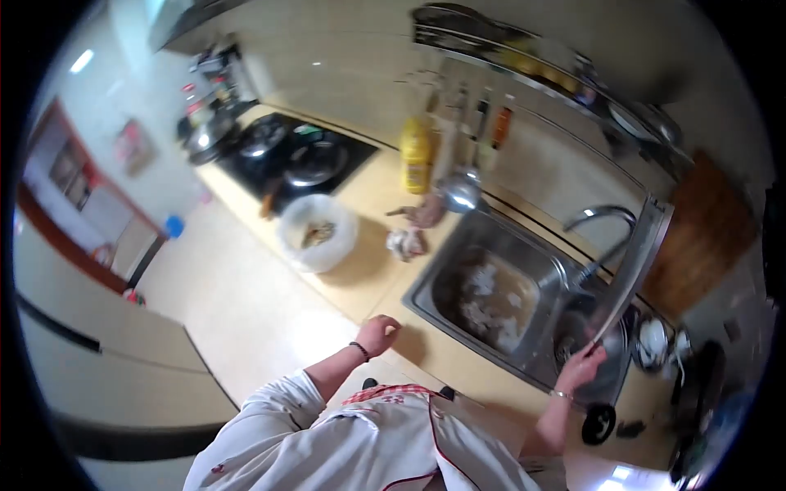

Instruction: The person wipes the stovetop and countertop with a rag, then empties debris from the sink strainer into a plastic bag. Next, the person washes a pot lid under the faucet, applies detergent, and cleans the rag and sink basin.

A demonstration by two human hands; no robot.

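Note:
My left hand point(380, 335) hovers near the counter's front edge, left of the sink, with its fingers curled; whether anything is inside them is hidden. My right hand point(581, 367) grips a long flat metal object point(634, 274) by its lower end, over the small right basin. This object is tilted up and rightward, passing in front of the wall beside the faucet point(602, 214). Cloudy water with whitish bits fills the large sink basin point(483, 299). A crumpled whitish item point(405, 244) and a brownish piece point(426, 213) lie on the counter left of the sink.
A white bowl point(318, 233) with food pieces stands near the black stove point(315, 159). Behind are a yellow bottle point(415, 155) and a ladle point(463, 192). A wooden board point(704, 237) leans at the right, with small bowls point(652, 342) below. A rack point(524, 69) hangs above.

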